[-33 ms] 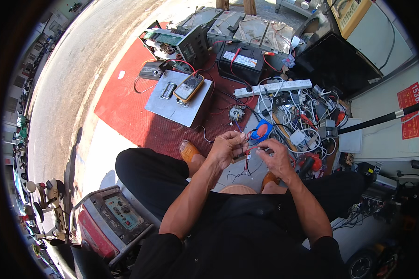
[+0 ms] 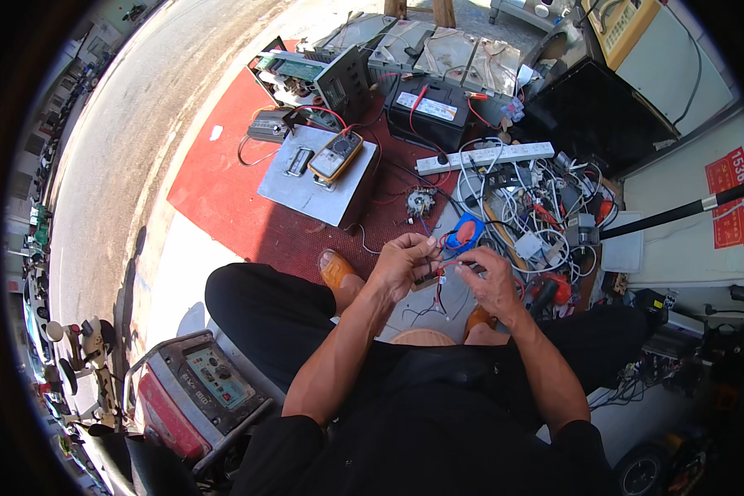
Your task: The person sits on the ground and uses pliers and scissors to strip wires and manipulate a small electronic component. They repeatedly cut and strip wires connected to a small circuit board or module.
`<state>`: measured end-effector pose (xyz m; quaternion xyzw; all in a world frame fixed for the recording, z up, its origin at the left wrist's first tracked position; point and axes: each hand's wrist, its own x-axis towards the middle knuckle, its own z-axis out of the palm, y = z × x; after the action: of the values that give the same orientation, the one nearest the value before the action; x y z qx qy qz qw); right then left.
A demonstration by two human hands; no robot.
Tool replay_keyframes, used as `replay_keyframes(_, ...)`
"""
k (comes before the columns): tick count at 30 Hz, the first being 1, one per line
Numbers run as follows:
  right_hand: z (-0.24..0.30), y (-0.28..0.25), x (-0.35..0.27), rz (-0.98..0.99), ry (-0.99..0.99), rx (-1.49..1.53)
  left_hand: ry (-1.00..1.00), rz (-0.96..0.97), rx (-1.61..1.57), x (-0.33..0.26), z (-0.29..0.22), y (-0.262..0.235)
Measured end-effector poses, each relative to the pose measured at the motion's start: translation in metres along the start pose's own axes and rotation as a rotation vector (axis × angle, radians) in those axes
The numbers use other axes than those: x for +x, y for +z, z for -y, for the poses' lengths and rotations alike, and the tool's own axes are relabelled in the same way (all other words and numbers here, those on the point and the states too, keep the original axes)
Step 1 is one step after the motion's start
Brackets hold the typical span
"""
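Both hands are in front of my knees, a short gap apart. A thin red wire (image 2: pixel 450 264) runs between them. My left hand (image 2: pixel 399 266) is closed in a pinch on one part of it, and a small dark part by its fingertips is too small to name. With thumb and fingers together, my right hand (image 2: pixel 492 283) grips the wire's other side. Thin dark leads (image 2: pixel 440 296) hang below, spreading over the pale floor. Just beyond the fingers lies a blue object with a rounded red top (image 2: pixel 465 233); its kind is unclear.
A yellow-edged multimeter (image 2: pixel 336 156) lies on a silver metal box (image 2: pixel 285 186) on the red mat (image 2: pixel 219 178). Behind stand a black battery (image 2: pixel 428 116) and an opened electronic unit (image 2: pixel 339 87). Tangled cables (image 2: pixel 546 215) and a white power strip (image 2: pixel 504 156) are right; a red-sided machine (image 2: pixel 169 413) is left.
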<state>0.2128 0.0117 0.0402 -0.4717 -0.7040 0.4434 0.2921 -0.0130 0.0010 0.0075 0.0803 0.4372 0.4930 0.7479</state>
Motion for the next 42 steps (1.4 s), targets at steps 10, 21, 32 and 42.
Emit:
replay_keyframes(10, -0.001, 0.013, -0.003, -0.069, 0.085, 0.168, 0.123, 0.1, 0.293, -0.009, 0.018, 0.013)
replay_keyframes(21, -0.016, 0.011, -0.002, -0.035, 0.332, 0.656, 0.17, 0.199, 0.571, -0.007, 0.011, 0.012)
replay_keyframes(32, -0.027, 0.013, -0.003, 0.053, 0.424, 1.085, 0.029, 0.219, 0.55, -0.006, 0.01, 0.014)
replay_keyframes(42, -0.023, 0.014, 0.0, 0.074, 0.331, 0.946, 0.09, 0.043, 0.444, -0.003, 0.016, 0.016)
